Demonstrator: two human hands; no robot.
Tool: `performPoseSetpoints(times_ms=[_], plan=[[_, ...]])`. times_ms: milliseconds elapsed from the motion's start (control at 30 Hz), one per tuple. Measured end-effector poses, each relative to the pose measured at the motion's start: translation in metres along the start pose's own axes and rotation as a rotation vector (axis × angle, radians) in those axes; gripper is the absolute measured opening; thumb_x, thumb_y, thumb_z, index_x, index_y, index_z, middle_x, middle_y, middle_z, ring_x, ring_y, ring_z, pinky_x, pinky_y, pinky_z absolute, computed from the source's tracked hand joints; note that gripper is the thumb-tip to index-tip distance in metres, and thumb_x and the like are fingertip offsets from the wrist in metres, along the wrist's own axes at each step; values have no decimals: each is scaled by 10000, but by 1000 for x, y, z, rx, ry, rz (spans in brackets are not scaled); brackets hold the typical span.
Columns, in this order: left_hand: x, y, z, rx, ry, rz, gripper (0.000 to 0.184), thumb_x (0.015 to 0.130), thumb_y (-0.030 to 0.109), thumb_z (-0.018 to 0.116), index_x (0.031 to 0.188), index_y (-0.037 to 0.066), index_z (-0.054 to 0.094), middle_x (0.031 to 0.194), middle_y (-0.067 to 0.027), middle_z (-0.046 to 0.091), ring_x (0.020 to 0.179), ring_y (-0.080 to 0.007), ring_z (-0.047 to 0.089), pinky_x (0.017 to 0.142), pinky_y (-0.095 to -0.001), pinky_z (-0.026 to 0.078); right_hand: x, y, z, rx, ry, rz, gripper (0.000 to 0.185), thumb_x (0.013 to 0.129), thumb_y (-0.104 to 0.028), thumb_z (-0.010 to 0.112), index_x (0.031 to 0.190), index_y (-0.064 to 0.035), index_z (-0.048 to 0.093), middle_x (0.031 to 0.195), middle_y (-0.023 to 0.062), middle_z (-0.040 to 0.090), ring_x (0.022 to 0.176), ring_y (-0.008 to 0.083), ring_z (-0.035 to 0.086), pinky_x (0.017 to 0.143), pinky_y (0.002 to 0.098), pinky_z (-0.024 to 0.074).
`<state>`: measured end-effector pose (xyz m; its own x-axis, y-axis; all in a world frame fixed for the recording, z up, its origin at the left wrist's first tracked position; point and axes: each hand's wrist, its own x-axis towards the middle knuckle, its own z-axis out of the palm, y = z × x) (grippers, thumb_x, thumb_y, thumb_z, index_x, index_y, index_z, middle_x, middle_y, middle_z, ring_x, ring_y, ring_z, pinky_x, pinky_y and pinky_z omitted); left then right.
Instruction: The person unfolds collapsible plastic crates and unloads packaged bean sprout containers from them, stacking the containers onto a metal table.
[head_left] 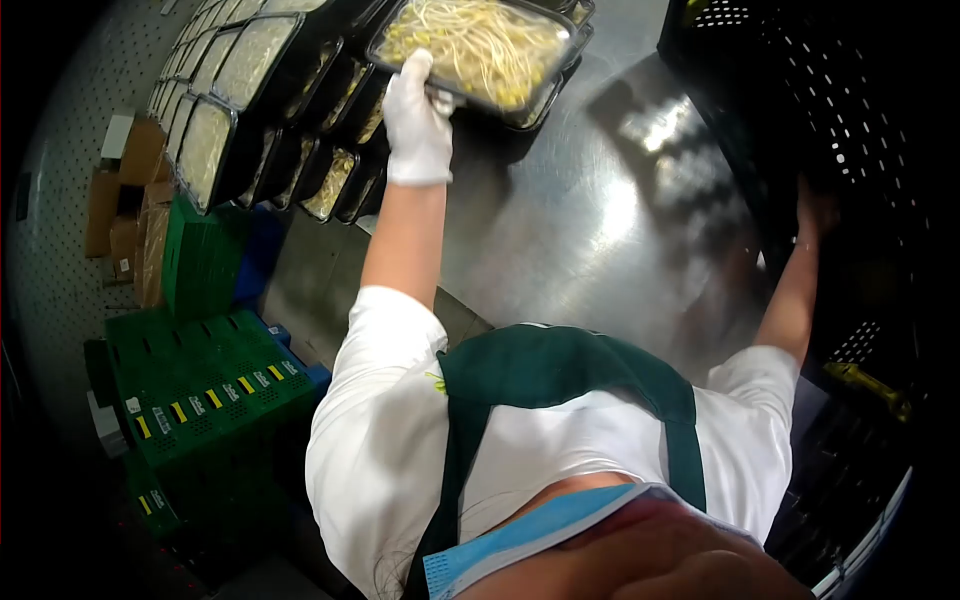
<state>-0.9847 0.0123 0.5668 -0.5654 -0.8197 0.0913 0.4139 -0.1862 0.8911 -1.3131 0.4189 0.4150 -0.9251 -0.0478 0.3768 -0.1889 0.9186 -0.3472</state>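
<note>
My left hand (418,125), in a white glove, grips the near edge of a black tray of bean sprouts (480,45) under clear film, at the top of the view. Beneath and beside that tray lie more packed trays. To its left, stacked black trays (250,62) with pale contents fill the upper left. Far to the right, my right hand (818,208) reaches into the shadow by a dark perforated crate (810,110); its fingers are too dark to make out.
A shiny metal table (560,215) spans the middle. Green crates (205,375) with yellow labels are stacked at the lower left, with cardboard boxes (125,220) behind them. The dark crate's wall borders the table on the right.
</note>
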Motion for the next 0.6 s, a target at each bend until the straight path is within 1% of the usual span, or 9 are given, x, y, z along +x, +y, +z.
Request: performPoseSetpoints(times_ms=[100,167,233,300,367,433,500,567,600], plan=[[42,-28,-25,-35,41,-134,275,804,294,574,756,31,508,613,-28,505,460,-78,438,375,-171,309,-38,17,-29,739,-180,134,576,784,-352,551,1237,-34,389,1222,142,434,1118,260,422,924,364,347],[34,-34,-25,72,182,-148,472,782,478,541,735,9,510,586,-71,522,449,-105,453,385,-201,326,-94,-44,-103,1359,-380,876,543,817,-366,463,1232,-24,385,1184,123,470,1116,260,425,927,376,358],[-9,-34,-27,342,-71,-188,621,818,596,337,761,4,515,560,-100,567,431,-121,460,398,-221,348,-133,-42,-99,1770,-636,769,489,861,-363,362,1204,-17,406,1205,121,456,1084,267,452,920,405,371],[-64,-61,-30,379,-487,-226,465,877,455,365,793,28,530,600,-106,600,429,-113,496,413,-205,381,-165,3,-39,1812,-874,798,472,881,-359,360,1181,0,423,1144,122,504,1044,261,484,896,377,389],[-114,-92,-41,625,-701,-709,523,832,500,435,641,35,579,584,-89,602,445,-105,527,403,-203,391,-145,-32,-39,1167,-866,718,335,818,-350,528,964,-48,546,850,36,614,740,120,574,571,246,451],[-150,-81,-26,756,-730,-984,643,797,574,422,551,11,612,534,-78,596,497,-117,566,473,-195,408,-110,-68,-31,916,-804,359,317,804,-348,554,930,-57,546,762,17,586,630,81,531,437,174,364],[-165,-84,-32,715,-625,-1013,614,801,553,438,593,1,609,602,-88,616,548,-112,579,506,-189,416,-63,-87,24,706,-420,-188,384,757,-327,603,988,-30,533,789,57,582,672,148,544,580,239,442],[-174,-92,-35,536,-536,-989,515,831,459,459,697,-15,609,676,-101,630,596,-124,589,529,-195,423,-14,-137,51,382,6,-306,550,631,-446,661,989,-46,541,900,171,574,857,324,555,734,375,455],[-176,-97,-36,405,-487,-951,455,848,399,469,760,-26,606,713,-109,634,622,-133,594,542,-204,429,13,-164,62,84,-48,-180,614,627,-484,633,1043,-50,505,966,209,553,923,393,519,776,430,436]])
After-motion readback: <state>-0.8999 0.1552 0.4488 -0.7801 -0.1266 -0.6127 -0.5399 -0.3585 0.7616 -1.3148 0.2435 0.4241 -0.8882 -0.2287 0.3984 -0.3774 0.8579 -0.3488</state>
